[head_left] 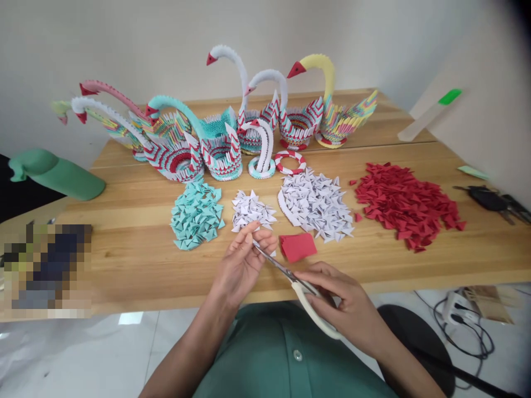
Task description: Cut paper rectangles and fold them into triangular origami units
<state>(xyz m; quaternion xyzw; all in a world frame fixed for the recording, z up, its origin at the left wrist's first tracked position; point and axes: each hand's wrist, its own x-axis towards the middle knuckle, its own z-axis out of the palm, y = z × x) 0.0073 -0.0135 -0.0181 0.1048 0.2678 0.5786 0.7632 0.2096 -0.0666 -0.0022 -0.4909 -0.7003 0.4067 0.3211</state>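
Observation:
My right hand (342, 298) grips a pair of scissors (317, 316) with white handles, its fingers in the loops. The blades point up and left to my left hand (244, 262), where the tips reach its fingers. That hand is closed in a pinch, palm partly up; whatever it pinches is too small to make out. Just beyond the fingers lies a small pile of white folded paper pieces (251, 210). A stack of red paper slips (297, 247) lies right of the blades. Left is a turquoise pile (197, 215) of folded pieces, and right is a larger white pile (317, 204).
Several paper swans stand along the back, including a yellow-necked one (327, 77). Before them are a white neck piece on a ring (262, 166) and a red-white ring (290, 162). A red pile (404, 204) and keys (485, 198) lie right; a green bottle (62, 174) lies left.

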